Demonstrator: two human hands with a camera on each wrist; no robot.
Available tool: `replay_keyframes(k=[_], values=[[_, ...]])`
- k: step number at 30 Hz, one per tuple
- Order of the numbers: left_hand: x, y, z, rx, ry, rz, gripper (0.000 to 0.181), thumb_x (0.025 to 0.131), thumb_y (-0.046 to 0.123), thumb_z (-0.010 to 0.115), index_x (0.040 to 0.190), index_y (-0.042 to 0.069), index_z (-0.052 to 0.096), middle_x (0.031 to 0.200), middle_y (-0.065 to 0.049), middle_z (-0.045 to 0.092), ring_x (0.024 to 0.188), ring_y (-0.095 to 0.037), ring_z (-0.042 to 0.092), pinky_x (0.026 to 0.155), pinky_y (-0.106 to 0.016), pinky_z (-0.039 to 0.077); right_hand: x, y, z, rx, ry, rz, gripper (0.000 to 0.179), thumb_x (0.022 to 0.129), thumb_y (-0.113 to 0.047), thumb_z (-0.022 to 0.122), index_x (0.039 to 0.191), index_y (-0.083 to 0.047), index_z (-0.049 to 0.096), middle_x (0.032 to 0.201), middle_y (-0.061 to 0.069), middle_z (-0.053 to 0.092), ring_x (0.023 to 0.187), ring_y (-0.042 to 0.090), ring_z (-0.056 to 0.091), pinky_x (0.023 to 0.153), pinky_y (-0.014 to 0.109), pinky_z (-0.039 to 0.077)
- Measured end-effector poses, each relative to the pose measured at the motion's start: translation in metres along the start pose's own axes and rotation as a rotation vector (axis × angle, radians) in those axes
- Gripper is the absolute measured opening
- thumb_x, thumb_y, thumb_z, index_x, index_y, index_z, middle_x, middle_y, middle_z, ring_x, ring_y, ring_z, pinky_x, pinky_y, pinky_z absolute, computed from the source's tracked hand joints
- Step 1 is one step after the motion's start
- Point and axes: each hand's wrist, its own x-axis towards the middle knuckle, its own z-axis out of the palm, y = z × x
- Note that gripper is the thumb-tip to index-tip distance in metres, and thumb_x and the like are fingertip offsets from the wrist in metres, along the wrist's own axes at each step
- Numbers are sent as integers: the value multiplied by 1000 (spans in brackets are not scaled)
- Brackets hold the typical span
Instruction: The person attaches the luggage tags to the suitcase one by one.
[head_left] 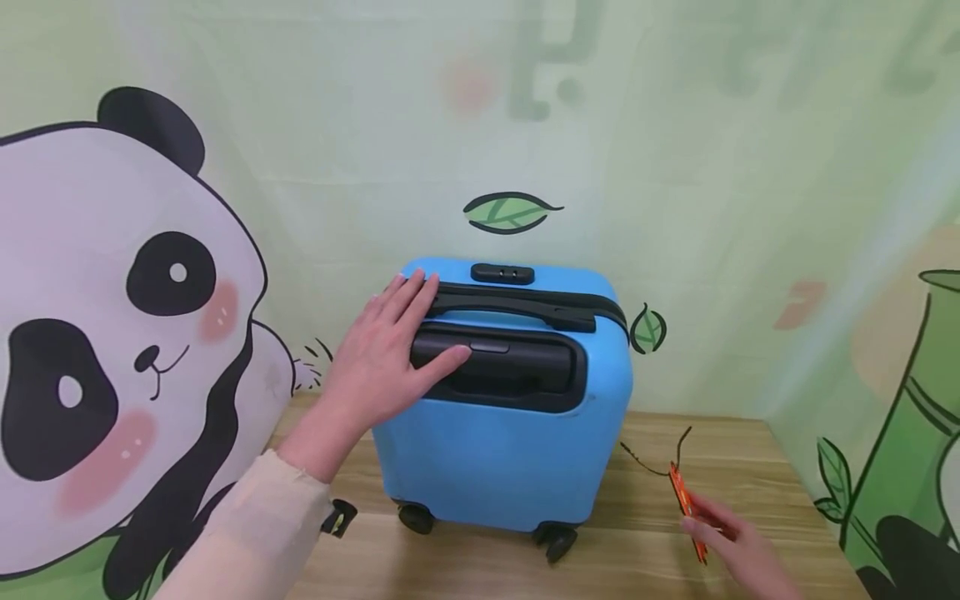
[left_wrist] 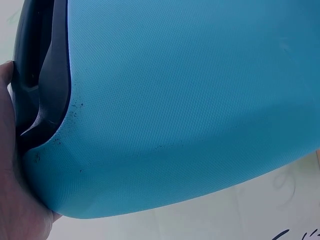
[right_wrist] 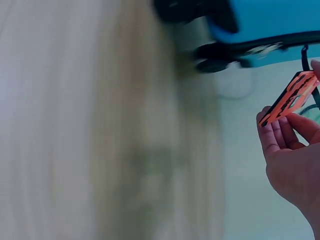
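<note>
A light blue hard-shell suitcase [head_left: 495, 467] stands upright on its black wheels. My left hand [head_left: 375, 358] rests on its upper left corner, fingers straight over the top edge and thumb across the black recessed panel [head_left: 517, 371]. In the left wrist view that hand [left_wrist: 15, 185] lies along the suitcase corner beside the black trim. Off to the suitcase's right, my right hand [head_left: 731, 537] pinches an orange luggage tag [head_left: 682, 498] between thumb and fingers. A thin dark cord [head_left: 645, 464] sticks out from the tag's far end. The tag does not touch the suitcase.
The suitcase has a black carry handle [head_left: 510, 305] and a small black lock [head_left: 502, 273] on top. It stands on a wood-grain surface [head_left: 637, 550]. Behind hangs a green backdrop [head_left: 712, 208] printed with pandas and leaves.
</note>
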Motion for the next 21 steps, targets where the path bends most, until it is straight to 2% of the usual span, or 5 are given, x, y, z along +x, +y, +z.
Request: replay_keyframes(k=[2, 6, 9, 15, 21], values=[[0, 0, 0, 0, -4, -2, 97, 99, 75, 52, 173, 22, 19, 179, -6, 18, 166, -31, 11, 132, -55, 15, -7, -13, -7, 53, 7, -21, 75, 109, -44, 62, 161, 3, 40, 151, 26, 58, 126, 24, 65, 97, 38, 56], [0, 0, 0, -2, -9, -4, 97, 100, 76, 51, 173, 22, 18, 179, -6, 18, 166, -32, 11, 132, -55, 15, -19, -35, -19, 218, 18, -172, 63, 113, -31, 57, 159, 7, 40, 134, -5, 72, 114, 1, 68, 91, 17, 54], [0, 0, 0, -5, -11, -4, 97, 100, 76, 51, 173, 22, 18, 179, -6, 17, 166, -32, 11, 132, -55, 15, -27, -50, -28, 326, -7, -325, 53, 114, -19, 53, 157, 11, 41, 125, -22, 72, 114, -2, 69, 92, 12, 51], [1, 0, 0, -8, -10, 0, 96, 100, 75, 51, 173, 22, 18, 179, -6, 17, 166, -33, 12, 131, -56, 15, -41, -86, -45, 375, -75, -494, 48, 115, -12, 47, 160, 4, 42, 138, -17, 68, 123, 0, 67, 98, 12, 50], [1, -1, -1, -20, -20, -2, 96, 100, 74, 51, 173, 22, 17, 179, -6, 17, 166, -32, 10, 131, -56, 14, -50, -121, -51, 469, -136, -676, 47, 112, 4, 41, 158, -3, 50, 147, -7, 65, 128, 9, 67, 105, 17, 50]])
